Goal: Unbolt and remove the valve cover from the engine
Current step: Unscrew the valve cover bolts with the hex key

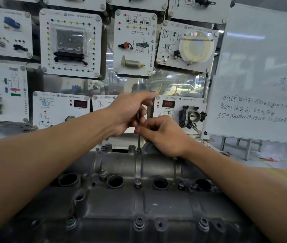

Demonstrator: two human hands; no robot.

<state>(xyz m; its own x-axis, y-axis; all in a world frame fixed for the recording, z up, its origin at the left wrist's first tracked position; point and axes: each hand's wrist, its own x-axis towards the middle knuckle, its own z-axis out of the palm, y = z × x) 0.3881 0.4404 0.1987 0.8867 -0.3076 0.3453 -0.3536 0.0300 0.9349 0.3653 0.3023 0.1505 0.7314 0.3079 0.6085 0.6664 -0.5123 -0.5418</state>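
One dark grey valve cover (156,204) fills the lower half of the view. It lies crosswise directly below the person, with a rounded ridge along its far side and four round plug wells (115,181) in a row across its middle. To the right stands a whiteboard (262,67) with handwritten lines on it. Behind the cover, a wall of white training panels (71,42) carries mounted parts and wiring diagrams. One panel at the lower right holds a throttle body (192,116).

Both bare forearms reach forward over the cover and meet above its far edge. The left grip (130,113) is curled round the upper part of a thin tool shaft (139,141), with the forefinger stretched out to the right. The right grip (163,135) sits just below and touches the left, pinching the same shaft between thumb and bent fingers. The shaft stands upright, its lower end set on a far-edge bolt (138,150) beside two raised bosses.

A centre bolt (137,183) sits between the second and third wells. Several near-edge bolts (139,223) are still seated along the front flange.
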